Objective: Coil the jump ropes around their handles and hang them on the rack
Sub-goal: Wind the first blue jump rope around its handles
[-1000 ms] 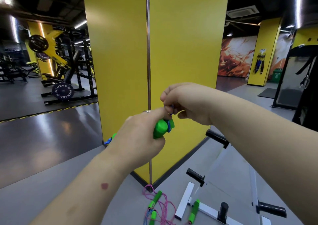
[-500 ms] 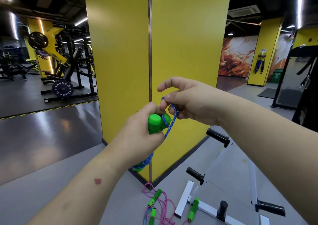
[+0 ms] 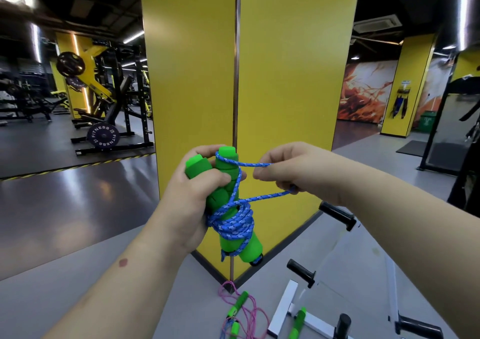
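Left hand (image 3: 187,206) grips both green foam handles (image 3: 226,183) together, now held upright before the yellow pillar (image 3: 285,79); half a second ago only their ends showed. Blue rope (image 3: 233,219) sits in several turns around the lower handles. Right hand (image 3: 293,172) pinches a loop of the remaining rope, drawn out to the right where earlier it lay close over the handle tops. Judgement: coiling is nearly complete; the loop appears meant for tucking or securing. Hanging is not yet done. On the floor below lie a pink rope (image 3: 249,312) with green handles, uncoiled, beside the white rack (image 3: 283,305) with black pegs.
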